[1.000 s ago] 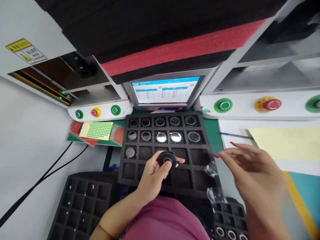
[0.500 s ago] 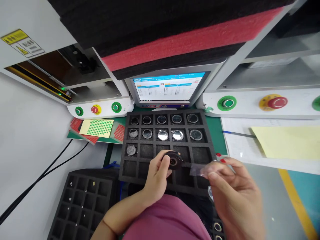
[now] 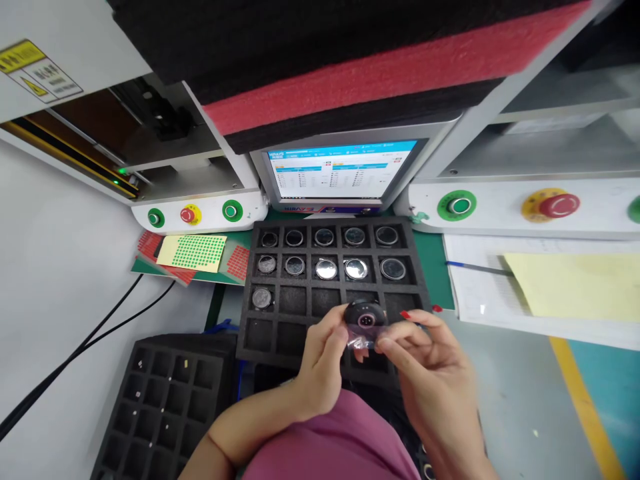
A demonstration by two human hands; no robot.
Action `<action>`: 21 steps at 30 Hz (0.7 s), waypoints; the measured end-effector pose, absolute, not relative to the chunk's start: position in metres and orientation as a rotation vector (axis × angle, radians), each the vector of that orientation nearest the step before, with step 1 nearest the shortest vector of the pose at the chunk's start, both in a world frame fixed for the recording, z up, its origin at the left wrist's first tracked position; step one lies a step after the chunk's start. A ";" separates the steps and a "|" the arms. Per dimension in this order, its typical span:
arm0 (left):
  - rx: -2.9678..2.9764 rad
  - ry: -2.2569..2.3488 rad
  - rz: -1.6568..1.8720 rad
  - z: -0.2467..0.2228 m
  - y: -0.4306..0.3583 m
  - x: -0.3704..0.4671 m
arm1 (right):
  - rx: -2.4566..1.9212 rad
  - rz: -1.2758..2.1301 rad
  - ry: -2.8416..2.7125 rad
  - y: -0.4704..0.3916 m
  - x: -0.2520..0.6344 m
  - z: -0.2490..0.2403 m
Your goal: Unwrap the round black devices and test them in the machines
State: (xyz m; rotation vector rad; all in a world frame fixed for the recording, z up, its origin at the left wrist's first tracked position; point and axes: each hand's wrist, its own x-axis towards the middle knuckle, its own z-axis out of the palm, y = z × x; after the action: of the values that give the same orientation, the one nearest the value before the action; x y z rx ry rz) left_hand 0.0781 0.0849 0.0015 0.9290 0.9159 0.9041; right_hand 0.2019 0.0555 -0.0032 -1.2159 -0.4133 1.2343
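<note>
Between thumb and fingers, my left hand (image 3: 323, 353) grips a round black watch case (image 3: 364, 312), its back with small metal contacts facing me. A small clear plastic film (image 3: 361, 337) lies across the lower part of the case. My right hand (image 3: 425, 360) pinches the film's right edge, close beside the case. Below both hands is a black foam tray (image 3: 327, 301), its two far rows filled with round watch cases, such as this shiny one (image 3: 356, 269). One more watch case (image 3: 261, 298) sits at the left of the third row.
A second foam tray (image 3: 165, 373) with tiny bits in it stands lower left. Sheets of green dot stickers (image 3: 195, 252) lie at the left. Behind are a monitor (image 3: 340, 173) and machine panels with a red button (image 3: 559, 203). Papers and a pen (image 3: 477, 268) lie right.
My right hand has moved left, bringing the clear film from beside the watch case onto its lower part. My left hand has shifted slightly right with the case.
</note>
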 end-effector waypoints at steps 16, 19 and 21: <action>1.088 1.001 0.901 0.008 0.085 0.081 | -1.243 1.147 -0.473 0.058 0.202 0.001; 1.104 1.031 0.902 0.006 0.083 0.082 | -1.255 1.142 -0.498 0.056 0.202 0.002; 1.117 1.053 0.900 0.004 0.082 0.082 | -1.281 1.084 -0.534 0.056 0.201 0.002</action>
State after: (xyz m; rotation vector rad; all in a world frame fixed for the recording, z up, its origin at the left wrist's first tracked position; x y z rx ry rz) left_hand 0.0815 0.0822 0.0040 1.1165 1.0530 0.9002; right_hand 0.2006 0.0555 0.0020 -1.2808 -0.5344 1.0841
